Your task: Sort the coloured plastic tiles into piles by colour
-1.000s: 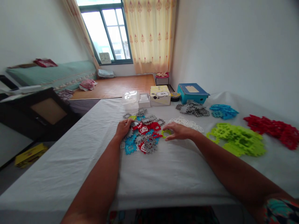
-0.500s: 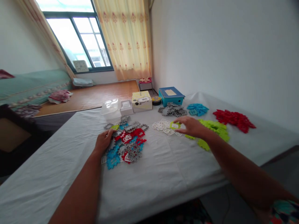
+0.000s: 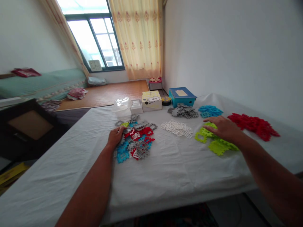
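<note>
My left hand point(image 3: 115, 137) is at the left edge of a mixed heap of interlocking plastic pieces point(image 3: 141, 146) in grey, red, blue and white. Its fingers are closed at a lime-green interlocking piece point(image 3: 124, 125); the exact grip is partly hidden. Over the lime-green pile point(image 3: 217, 146) hovers my right hand point(image 3: 221, 127), thumb and fingers apart, with no piece visible between them. One square lime-green frame piece point(image 3: 201, 137) lies at that pile's left edge. White lattice pieces point(image 3: 177, 128) lie spread between the two hands.
Grey pieces point(image 3: 183, 111), blue pieces point(image 3: 210, 111) and red pieces point(image 3: 253, 124) form separate piles farther back. Along the far edge stand a clear plastic tub point(image 3: 121, 105), a white box point(image 3: 136, 106), a yellow box point(image 3: 151, 101), a round tin point(image 3: 166, 101) and a blue bin point(image 3: 182, 97).
My right hand has moved right, from above the white pieces to the lime-green pile, and the lime-green piece it held has left its fingers. My left hand stays by the mixed heap. The view has shifted left.
</note>
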Tool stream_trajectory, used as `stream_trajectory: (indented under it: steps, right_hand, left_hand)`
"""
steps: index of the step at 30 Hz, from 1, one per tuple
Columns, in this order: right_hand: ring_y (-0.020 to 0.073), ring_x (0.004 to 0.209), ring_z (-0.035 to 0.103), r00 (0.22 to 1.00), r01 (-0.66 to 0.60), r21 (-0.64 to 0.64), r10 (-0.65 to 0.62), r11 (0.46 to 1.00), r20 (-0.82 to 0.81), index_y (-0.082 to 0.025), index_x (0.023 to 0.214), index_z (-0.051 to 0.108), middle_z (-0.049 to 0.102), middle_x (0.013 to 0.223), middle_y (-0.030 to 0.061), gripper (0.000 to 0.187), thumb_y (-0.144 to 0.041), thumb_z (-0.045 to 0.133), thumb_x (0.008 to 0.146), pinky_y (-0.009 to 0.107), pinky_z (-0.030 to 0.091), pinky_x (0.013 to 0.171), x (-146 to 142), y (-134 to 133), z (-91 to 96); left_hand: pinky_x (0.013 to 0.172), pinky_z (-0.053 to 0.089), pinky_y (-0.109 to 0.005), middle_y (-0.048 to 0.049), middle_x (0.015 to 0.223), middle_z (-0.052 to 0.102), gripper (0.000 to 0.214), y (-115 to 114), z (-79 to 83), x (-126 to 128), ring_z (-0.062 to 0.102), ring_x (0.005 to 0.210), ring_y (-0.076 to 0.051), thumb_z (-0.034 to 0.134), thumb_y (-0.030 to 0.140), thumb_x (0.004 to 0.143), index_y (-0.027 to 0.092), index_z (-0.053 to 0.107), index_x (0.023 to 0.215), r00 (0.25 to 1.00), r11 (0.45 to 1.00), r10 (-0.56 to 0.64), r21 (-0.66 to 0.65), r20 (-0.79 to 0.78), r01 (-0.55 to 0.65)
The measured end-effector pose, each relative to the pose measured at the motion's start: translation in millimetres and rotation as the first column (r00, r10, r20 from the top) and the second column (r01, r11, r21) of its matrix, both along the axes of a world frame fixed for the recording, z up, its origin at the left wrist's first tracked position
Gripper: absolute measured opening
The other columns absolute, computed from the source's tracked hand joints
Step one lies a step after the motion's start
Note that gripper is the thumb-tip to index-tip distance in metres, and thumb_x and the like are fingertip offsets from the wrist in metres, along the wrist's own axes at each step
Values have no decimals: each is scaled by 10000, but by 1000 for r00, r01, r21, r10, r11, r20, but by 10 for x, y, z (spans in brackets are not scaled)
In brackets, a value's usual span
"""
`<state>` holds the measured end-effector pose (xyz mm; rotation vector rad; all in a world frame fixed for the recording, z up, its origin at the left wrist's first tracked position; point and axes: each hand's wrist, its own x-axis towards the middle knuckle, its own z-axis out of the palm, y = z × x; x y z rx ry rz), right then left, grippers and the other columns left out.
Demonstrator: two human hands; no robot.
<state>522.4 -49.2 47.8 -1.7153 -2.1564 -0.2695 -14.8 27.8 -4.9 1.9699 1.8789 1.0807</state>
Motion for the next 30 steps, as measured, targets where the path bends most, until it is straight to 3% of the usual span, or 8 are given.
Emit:
stream_trajectory:
  steps: [2,6,8,13,18,22,26,30]
  right_hand:
    - [245,993,623,973,-231,-93,228,968,-43,-223,1079,674,691,1077,84,360,-467,521,863,366,481,858,-493,25,-1]
    - [213,947,639,842,-540,-238,522,807,-139,-229,1078,664,690,1047,77,284,-385,567,862,318,483,822,-1435,206,-39]
    - [205,922,647,826,-564,-259,541,785,-157,-217,1128,643,679,1089,90,313,-379,562,873,308,483,806,-1814,380,-75]
    - [261,1080,598,871,-490,-251,462,835,-167,-143,1260,566,624,1228,156,524,-461,599,845,352,457,904,-2456,726,-266]
    - [215,1057,606,780,-607,-121,560,786,-278,-176,1246,578,649,1203,104,414,-296,567,849,318,442,920,-2594,656,-459]
    - [171,789,657,825,-481,-167,379,861,-419,-202,1198,610,722,928,44,344,-264,442,904,264,475,747,-2442,665,-453]
    - [165,820,658,816,-455,-228,301,861,-493,-195,1183,619,719,1000,49,333,-280,492,888,263,484,758,-2295,807,-427]
    - [172,833,647,867,-418,-192,326,888,-378,-206,1060,679,706,1032,55,259,-322,546,870,285,476,797,-2207,851,-416]
  left_hand:
    - [840,476,-307,-65,942,751,508,-4,-9,7,666,915,-241,375,512,858,176,754,901,1000,1000,0,-2,21,0]
    - [820,474,-298,-49,901,753,518,8,-44,0,664,870,-222,372,518,866,169,753,907,998,1000,-2,-1,56,2]
    - [817,471,-293,-49,900,752,516,12,-58,-6,663,864,-216,375,513,869,164,753,903,998,1000,-5,7,70,5]
    - [788,471,-294,-65,904,750,506,13,-70,-13,662,851,-219,382,501,870,162,757,895,996,1000,-22,22,90,20]
    - [746,467,-287,-45,808,745,503,14,-58,-6,655,800,-216,388,507,871,166,758,885,996,999,-31,-2,82,32]
    - [773,464,-289,-51,866,750,511,2,-49,7,655,830,-220,391,522,873,165,755,894,996,1000,-25,0,83,25]
    - [783,465,-296,-57,876,748,512,-11,-56,10,659,834,-220,397,534,873,167,754,883,995,999,-29,24,99,27]
    - [765,466,-300,-53,851,743,504,-11,-68,4,658,805,-220,406,527,868,162,753,877,995,999,-28,35,95,25]
